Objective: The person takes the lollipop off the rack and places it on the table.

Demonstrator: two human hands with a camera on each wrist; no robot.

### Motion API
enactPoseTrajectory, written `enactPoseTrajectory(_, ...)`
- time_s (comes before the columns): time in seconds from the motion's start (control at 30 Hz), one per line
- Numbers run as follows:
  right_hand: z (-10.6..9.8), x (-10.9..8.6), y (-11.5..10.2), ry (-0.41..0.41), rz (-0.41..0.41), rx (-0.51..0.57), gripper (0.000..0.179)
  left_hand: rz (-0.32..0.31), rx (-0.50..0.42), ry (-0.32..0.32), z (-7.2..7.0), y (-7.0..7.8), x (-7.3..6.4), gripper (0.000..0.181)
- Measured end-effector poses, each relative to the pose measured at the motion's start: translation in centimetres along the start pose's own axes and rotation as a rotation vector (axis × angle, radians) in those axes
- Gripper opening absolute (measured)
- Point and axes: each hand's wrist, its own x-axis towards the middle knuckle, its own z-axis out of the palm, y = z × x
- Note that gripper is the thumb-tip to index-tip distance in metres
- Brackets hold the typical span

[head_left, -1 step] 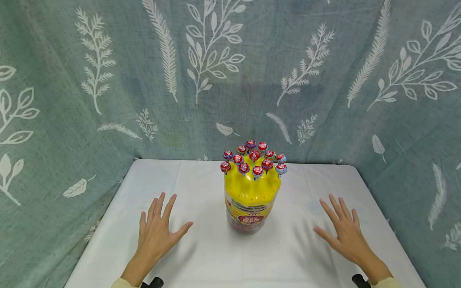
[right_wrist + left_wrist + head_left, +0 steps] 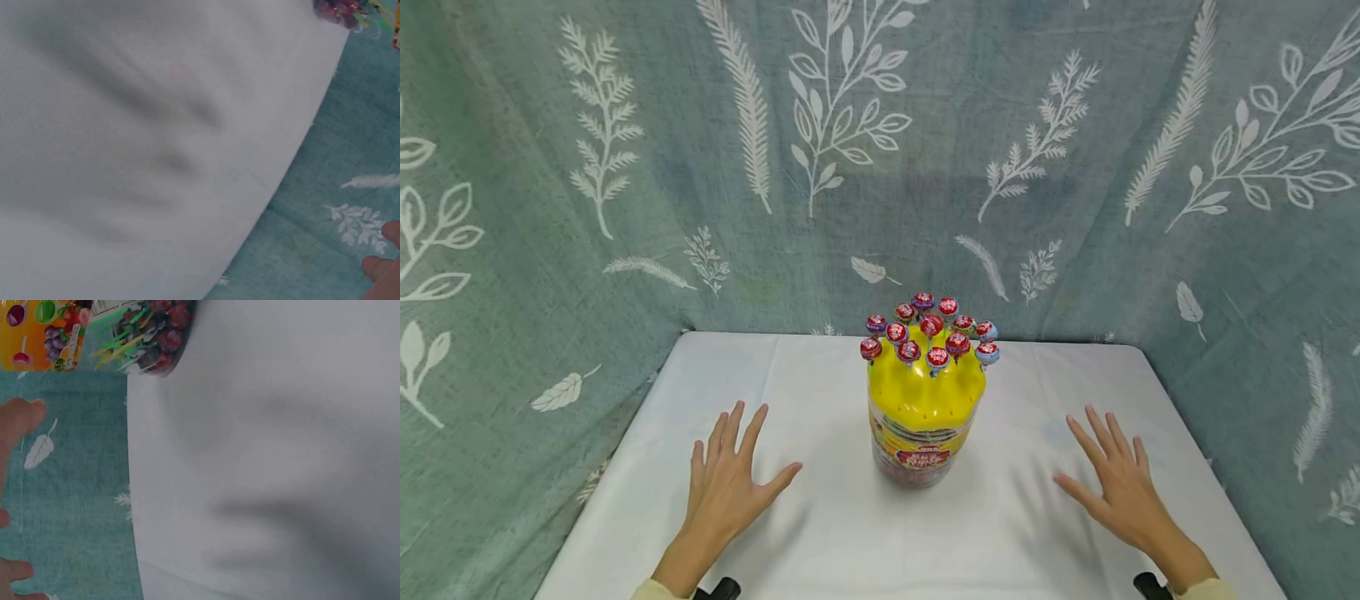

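A clear plastic jar (image 2: 922, 460) with a yellow lid (image 2: 925, 400) stands upright on the white table. Several wrapped lollipops (image 2: 937, 358) with red, purple and blue wrappers stick up out of the lid. To the jar's left, my left hand (image 2: 724, 483) hovers with fingers spread, holding nothing. On the other side my right hand (image 2: 1116, 492) is likewise spread, apart from the jar. The left wrist view shows more lollipops (image 2: 164, 337) inside the jar and a fruit-printed label (image 2: 44, 334). Only a corner of the jar (image 2: 337, 11) enters the right wrist view.
A white cloth-like surface covers the table (image 2: 820, 533). Behind it and at both sides hangs a green curtain (image 2: 925, 150) with white leaf patterns. Soft shadows of both hands fall on the table.
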Motion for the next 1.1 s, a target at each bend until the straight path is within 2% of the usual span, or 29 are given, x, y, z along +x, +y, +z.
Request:
enactPoseTrajectory(0.2,0.2,0.3,0.4,-0.015,0.020,0.011,0.083,0.000,0.000,0.009,-0.1,-0.2,0.2,0.095)
enactPoseTrajectory(0.4,-0.3,0.2,0.4,0.003,0.020,0.013,0.084,0.005,-0.020,0.013,-0.6,-0.2,0.4,0.095)
enactPoseTrajectory(0.6,-1.0,0.4,-0.3,0.017,0.008,0.038,0.084,0.002,-0.080,0.022,-1.3,0.2,0.5,0.094)
enactPoseTrajectory(0.73,-2.0,0.8,-1.0,0.048,-0.007,0.083,0.084,0.002,-0.203,0.023,-1.7,0.9,1.2,0.092)
enactPoseTrajectory(0.97,-3.7,1.5,-2.6,0.113,-0.047,0.184,0.084,-0.043,-0.474,-0.026,-2.0,2.7,2.5,0.086)
enactPoseTrajectory(1.1,-4.3,2.1,-3.7,0.167,-0.080,0.180,0.080,-0.041,-0.600,-0.029,-2.2,3.7,3.2,0.084)
